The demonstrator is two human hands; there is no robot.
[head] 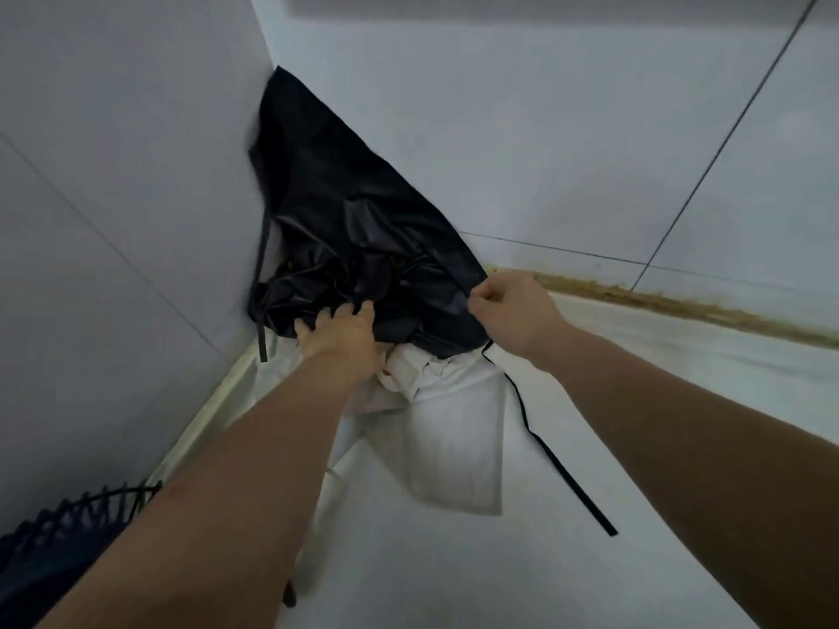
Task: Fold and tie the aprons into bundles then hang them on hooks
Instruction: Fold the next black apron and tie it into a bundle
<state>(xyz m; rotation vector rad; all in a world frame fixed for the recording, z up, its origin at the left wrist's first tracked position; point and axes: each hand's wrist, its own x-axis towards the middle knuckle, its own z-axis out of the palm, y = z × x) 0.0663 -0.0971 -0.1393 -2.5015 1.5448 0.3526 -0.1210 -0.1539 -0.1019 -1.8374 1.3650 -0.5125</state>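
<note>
Nearest, at the bottom left, sits a dark thing (68, 528) with crossed wires along its top. I cannot tell what it is. Two bare arms reach out over a white table (454, 583) toward the far corner.

A white apron (454, 447) lies flat on the table between the arms. Its near part is smooth and its far part is bunched up. The far part goes under the black apron (363, 211).

A thin black strap (549, 456) runs from the black apron down the right side of the white apron. Its loose end rests on the table, near the right arm.

The left hand (340, 333) is at the near edge of the black apron. Its fingers (318, 319) curl into the cloth and grip it. The right hand (508, 306) is closed in a fist just to the right. It pinches the right edge of the black apron between thumb and fingers. The two hands are near each other but do not touch.

The black apron is a shiny, crumpled heap. It sits in the far left corner, on top of the white apron. Its top leans up against the place where the two walls meet. A second strap (262, 283) hangs down its left side, by the left wall (113, 174).

Farther back, a brown dirty line (681, 306) runs along where the table meets the far wall (590, 129). Both walls are pale tiles with thin grey lines between them.
</note>
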